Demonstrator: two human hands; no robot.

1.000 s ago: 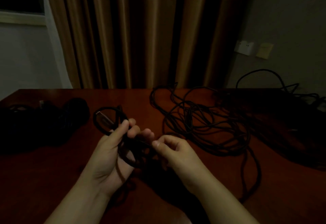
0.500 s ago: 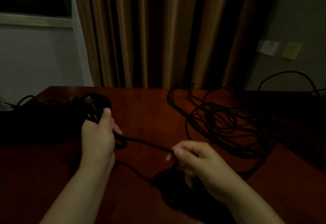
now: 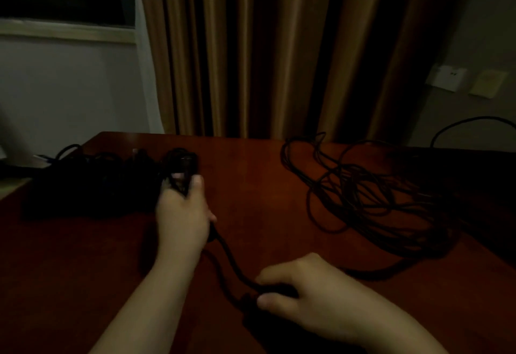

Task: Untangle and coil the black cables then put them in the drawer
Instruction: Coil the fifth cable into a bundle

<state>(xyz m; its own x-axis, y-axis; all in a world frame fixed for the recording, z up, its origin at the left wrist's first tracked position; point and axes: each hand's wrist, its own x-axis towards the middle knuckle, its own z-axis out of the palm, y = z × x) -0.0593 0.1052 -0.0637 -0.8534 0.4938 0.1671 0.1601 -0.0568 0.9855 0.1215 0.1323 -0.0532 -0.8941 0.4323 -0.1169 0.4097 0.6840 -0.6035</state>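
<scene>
Black, thin rubbery cable [image 3: 223,253] runs across the reddish-brown wooden table [image 3: 251,186] at lower centre. My left hand [image 3: 183,214] grips its small coiled bundle [image 3: 181,162] at centre left; my right hand [image 3: 301,295] pinches the trailing length at the bottom. I'd feed slack evenly, keeping loops matched so the coil stays flat. A loose tangle of black cables [image 3: 371,203] waits at right; a dark heap [image 3: 92,180] sits at left. No drawer shows.
</scene>
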